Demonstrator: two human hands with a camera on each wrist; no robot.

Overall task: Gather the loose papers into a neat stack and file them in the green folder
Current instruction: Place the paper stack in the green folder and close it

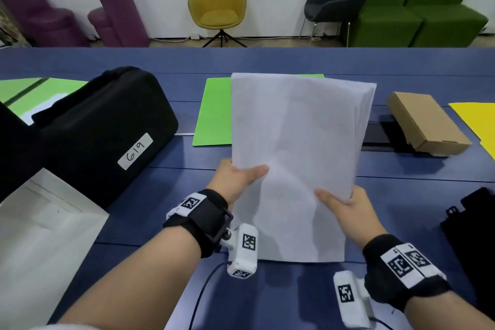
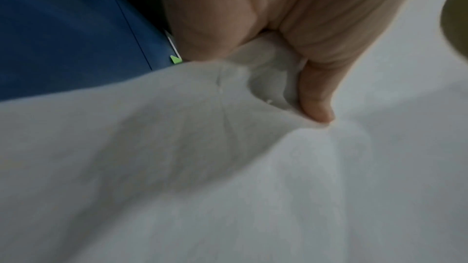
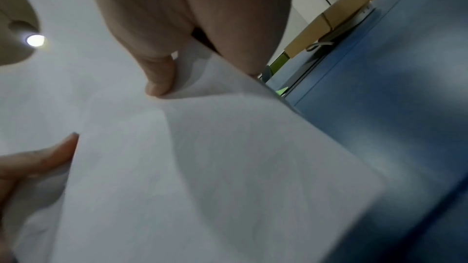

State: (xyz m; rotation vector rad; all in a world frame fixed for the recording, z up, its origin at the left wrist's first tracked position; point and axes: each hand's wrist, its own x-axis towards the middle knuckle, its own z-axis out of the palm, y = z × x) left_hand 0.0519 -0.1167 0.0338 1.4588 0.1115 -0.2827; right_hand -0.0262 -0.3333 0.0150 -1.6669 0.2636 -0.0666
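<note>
Currently both hands, the left hand (image 1: 235, 178) and right hand (image 1: 345, 206), are pinching the paper stack (image 1: 297, 155) upright on the surface (image 1: 401, 195); tapping its near edge squarely would align the sheets before they go to the green folder (image 1: 213, 112) just beyond.

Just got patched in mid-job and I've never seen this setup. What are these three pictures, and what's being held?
No machine: a person works with bare hands, cameras strapped on head and wrists. The head view looks down on a blue table. The left hand and right hand each grip a side of a stack of white papers, stood on its lower edge. Behind it lies the green folder, with a black case at left and a cardboard box at right. The wrist views show each thumb pressing the paper close up.
</note>
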